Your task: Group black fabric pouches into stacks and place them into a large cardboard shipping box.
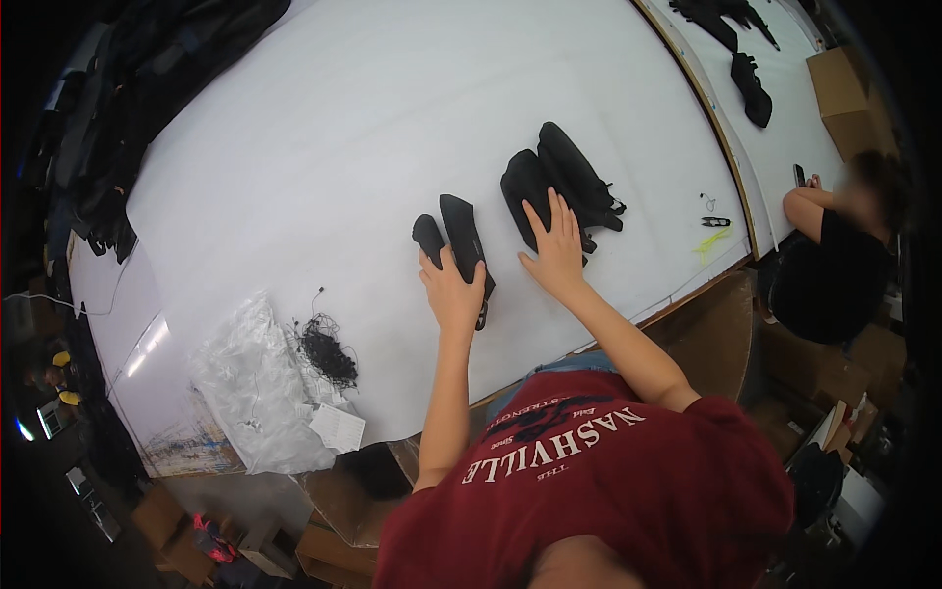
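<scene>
Two slim black glove-like fabric pieces [460,225] lie side by side on the white table. My left hand [455,294] is over their near end, its thumb and fingers on either side of the longer piece. To the right, a larger pair of black glove-like pieces [572,169] with rounded far ends and small fittings at the near end rests on the table. My right hand [559,253] lies on the left one of that pair, its fingers stretched out. The undersides of the pieces are hidden.
A crumpled clear plastic bag [250,388], a tangle of black cords [327,351] and a white paper tag [337,428] lie near left. Thread snips [715,222] and yellow threads [709,243] lie right. Black items [186,69] are heaped far left. A person [834,240] sits at right.
</scene>
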The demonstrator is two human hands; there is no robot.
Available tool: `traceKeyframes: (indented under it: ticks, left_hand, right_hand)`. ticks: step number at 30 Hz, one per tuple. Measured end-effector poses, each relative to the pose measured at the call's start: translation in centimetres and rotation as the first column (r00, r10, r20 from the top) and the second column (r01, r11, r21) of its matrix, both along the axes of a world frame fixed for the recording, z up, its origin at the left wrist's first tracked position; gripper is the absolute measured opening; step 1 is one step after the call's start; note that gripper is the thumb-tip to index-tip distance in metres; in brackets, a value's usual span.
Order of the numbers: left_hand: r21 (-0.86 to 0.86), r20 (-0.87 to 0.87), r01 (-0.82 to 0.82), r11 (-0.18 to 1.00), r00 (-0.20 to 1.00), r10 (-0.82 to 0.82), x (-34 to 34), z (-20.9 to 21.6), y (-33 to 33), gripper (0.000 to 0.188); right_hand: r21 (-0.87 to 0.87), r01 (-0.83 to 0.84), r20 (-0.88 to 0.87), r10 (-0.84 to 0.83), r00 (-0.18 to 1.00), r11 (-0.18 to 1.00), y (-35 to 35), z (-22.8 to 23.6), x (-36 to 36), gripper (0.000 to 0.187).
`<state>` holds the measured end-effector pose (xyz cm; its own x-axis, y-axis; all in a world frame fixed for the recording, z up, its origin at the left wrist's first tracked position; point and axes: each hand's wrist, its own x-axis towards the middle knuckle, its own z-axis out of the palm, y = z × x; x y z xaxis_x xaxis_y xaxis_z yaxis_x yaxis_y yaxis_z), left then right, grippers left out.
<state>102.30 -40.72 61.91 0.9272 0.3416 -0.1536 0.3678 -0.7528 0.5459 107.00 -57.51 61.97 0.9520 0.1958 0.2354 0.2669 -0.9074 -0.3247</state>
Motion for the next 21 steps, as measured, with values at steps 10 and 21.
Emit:
traceKeyframes:
  ticks: [10, 21]
  left_hand:
    - [-0.267, 0.007, -0.029, 0.963, 0.999, 0.032, 0.7, 0.0, 0.1, 0.052]
    - [-0.326, 0.030, -0.064, 0.943, 0.996, 0.078, 0.9, -0.1, 0.9, 0.039]
  right_hand:
    - [0.487, -0.025, -0.354, 0.224, 0.908, 0.873, 0.0, 0.4, -1.8, 0.065]
    - [0.795, 0.607, -0.605, 0.096, 0.790, 0.016, -1.7, -2.9, 1.7, 0.037]
